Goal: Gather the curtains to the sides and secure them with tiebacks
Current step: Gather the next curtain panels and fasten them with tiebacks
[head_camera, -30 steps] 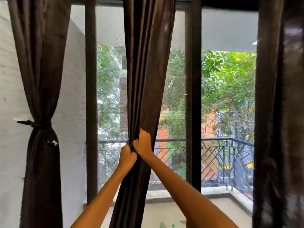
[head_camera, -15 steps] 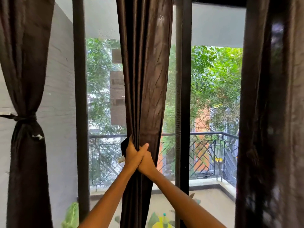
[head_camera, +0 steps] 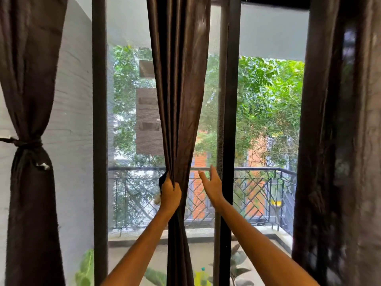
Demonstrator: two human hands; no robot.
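My left hand squeezes the middle curtain into a bunch, in front of the window. My right hand is spread wide, just beside it, holding nothing. The left curtain is tied already. Next I think I need a tieback around this bunch.

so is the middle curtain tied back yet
Not yet. The middle curtain is bunched only by the left hand; no tieback circles it. The left curtain is tied.
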